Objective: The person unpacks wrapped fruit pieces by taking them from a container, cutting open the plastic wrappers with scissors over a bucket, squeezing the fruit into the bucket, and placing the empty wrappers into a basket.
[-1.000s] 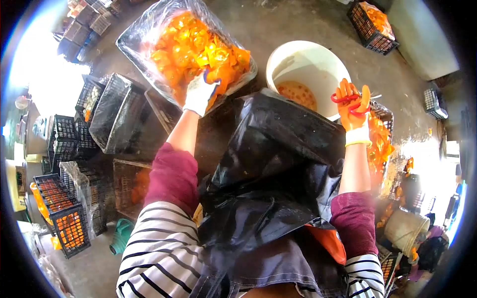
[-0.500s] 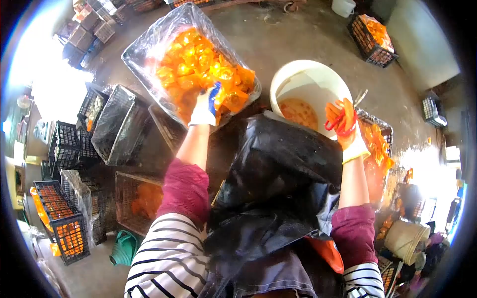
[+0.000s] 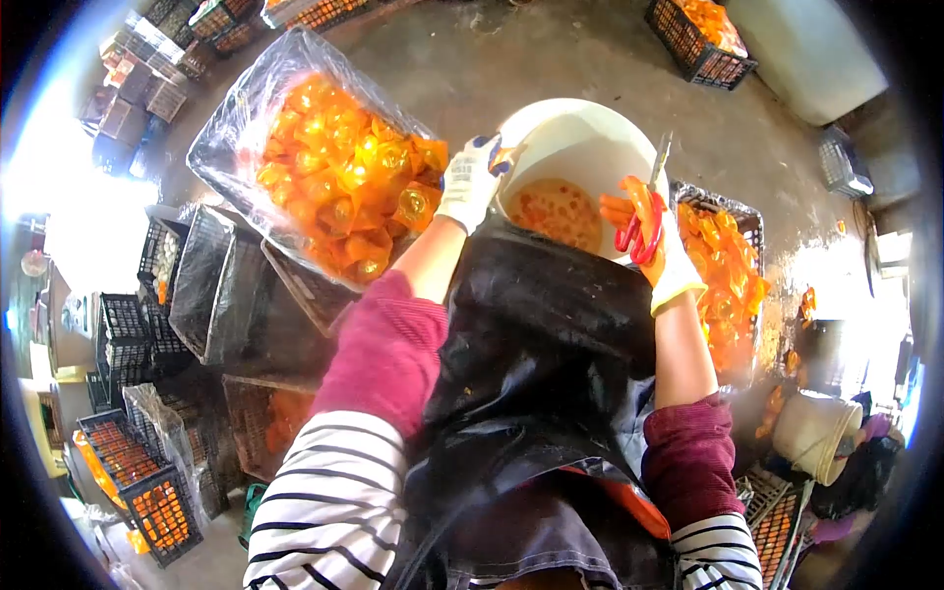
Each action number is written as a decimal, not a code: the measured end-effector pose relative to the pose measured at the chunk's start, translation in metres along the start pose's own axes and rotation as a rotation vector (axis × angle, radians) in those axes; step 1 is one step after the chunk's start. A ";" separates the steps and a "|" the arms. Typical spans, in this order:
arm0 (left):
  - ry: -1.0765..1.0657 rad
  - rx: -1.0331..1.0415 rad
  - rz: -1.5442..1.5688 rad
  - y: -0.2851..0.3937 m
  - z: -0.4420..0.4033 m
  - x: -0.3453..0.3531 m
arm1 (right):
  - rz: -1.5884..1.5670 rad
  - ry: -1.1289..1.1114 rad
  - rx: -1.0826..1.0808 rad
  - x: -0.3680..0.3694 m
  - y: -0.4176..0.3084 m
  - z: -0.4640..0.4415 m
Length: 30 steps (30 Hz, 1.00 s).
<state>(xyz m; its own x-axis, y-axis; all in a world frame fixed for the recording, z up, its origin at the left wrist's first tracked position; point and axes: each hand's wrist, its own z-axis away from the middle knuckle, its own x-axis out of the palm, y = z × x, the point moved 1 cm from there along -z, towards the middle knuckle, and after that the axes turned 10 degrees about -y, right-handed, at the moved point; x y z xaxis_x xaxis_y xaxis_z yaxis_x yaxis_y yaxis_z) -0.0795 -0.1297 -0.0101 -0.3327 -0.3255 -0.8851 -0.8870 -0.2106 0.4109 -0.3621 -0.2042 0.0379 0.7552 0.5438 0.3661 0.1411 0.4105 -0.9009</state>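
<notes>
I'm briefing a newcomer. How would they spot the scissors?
Find the big white bucket at the upper middle. By its right rim is a gloved right hand, holding the scissors. Their red handles and metal blades set them apart from the orange pile nearby.

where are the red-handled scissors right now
In the head view, the red-handled scissors are right of centre, held in the right hand, by the right side of the white bucket.

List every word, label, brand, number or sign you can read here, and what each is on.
No text can be read.
Glove on the left hand: small printed-looking marks on its back, too blurred to read.
White bucket and scissors: no legible lettering.
</notes>
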 end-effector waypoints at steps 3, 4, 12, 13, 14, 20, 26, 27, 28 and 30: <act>-0.024 0.015 0.194 -0.015 -0.009 -0.002 | 0.133 -0.008 0.014 0.007 -0.001 -0.001; -0.032 -0.129 0.400 -0.023 -0.015 -0.002 | 0.154 -0.019 0.012 0.009 -0.003 0.000; 0.022 -0.463 1.360 0.037 -0.008 -0.054 | 0.241 -0.177 0.065 0.003 0.034 -0.024; 0.025 -0.348 1.506 0.023 -0.013 -0.025 | 0.332 -0.179 0.066 0.010 0.031 -0.022; 0.008 -0.303 1.774 0.033 -0.014 -0.024 | 0.423 -0.178 0.069 0.016 0.029 -0.019; -0.101 -0.257 1.846 0.046 -0.006 0.010 | 0.783 -0.244 0.108 0.029 0.019 -0.002; -0.326 -0.041 1.750 0.049 -0.012 0.016 | 0.685 -0.349 0.116 0.030 0.010 -0.005; -0.327 -0.058 1.659 0.042 -0.015 0.017 | 0.751 -0.342 0.149 0.033 0.004 -0.003; -0.301 -0.060 1.605 0.040 -0.016 0.019 | 0.790 -0.308 0.121 0.034 0.006 -0.003; -0.250 -0.070 1.494 0.035 -0.016 0.024 | 0.848 -0.253 0.093 0.036 0.006 -0.002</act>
<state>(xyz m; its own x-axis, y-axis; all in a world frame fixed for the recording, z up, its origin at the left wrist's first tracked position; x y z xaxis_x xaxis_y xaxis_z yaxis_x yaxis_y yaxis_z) -0.1136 -0.1602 -0.0137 -0.9367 -0.1144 0.3310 0.3182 0.1171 0.9408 -0.3327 -0.1836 0.0450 0.4166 0.8325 -0.3651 -0.4622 -0.1519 -0.8737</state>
